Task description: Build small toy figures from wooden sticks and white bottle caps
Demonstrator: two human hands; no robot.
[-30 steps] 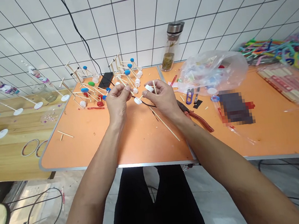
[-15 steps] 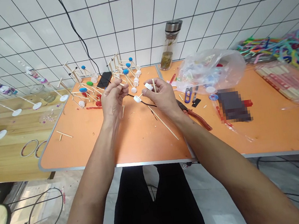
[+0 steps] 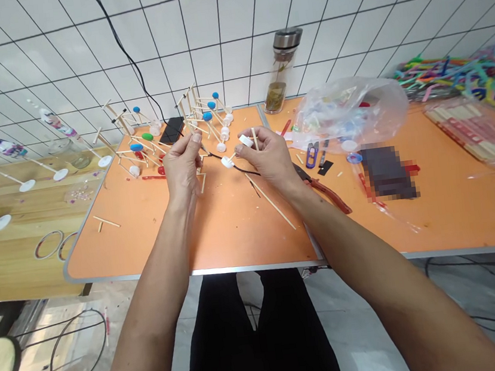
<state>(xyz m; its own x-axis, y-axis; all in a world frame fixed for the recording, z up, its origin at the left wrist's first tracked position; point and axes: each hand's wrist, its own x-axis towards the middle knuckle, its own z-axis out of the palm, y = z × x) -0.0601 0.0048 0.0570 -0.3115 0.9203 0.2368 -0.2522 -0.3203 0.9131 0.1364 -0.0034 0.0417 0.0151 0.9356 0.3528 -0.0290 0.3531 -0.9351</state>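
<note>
My right hand (image 3: 268,151) is closed on a wooden stick assembly with white caps; one white cap (image 3: 246,141) shows at its fingertips, beside an upright stick (image 3: 255,139). Another white cap (image 3: 227,162) sticks out to the left on a short stick. My left hand (image 3: 184,163) is apart from it, thumb and fingers pinched together; what they hold, if anything, is too small to tell. A black cable (image 3: 246,171) runs behind both hands. Just right of my left wrist, thin sticks (image 3: 203,182) show.
Stick structures with blue caps (image 3: 207,116) and a black phone (image 3: 171,130) stand or lie behind. A glass bottle (image 3: 276,94), plastic bag (image 3: 356,115), purple thread snips (image 3: 312,155) and red-handled pliers (image 3: 330,196) are to the right. A long stick (image 3: 272,202) lies in front.
My left hand has drawn back to the left, away from the white caps, and its fingers have shifted. My right hand keeps its hold in nearly the same place.
</note>
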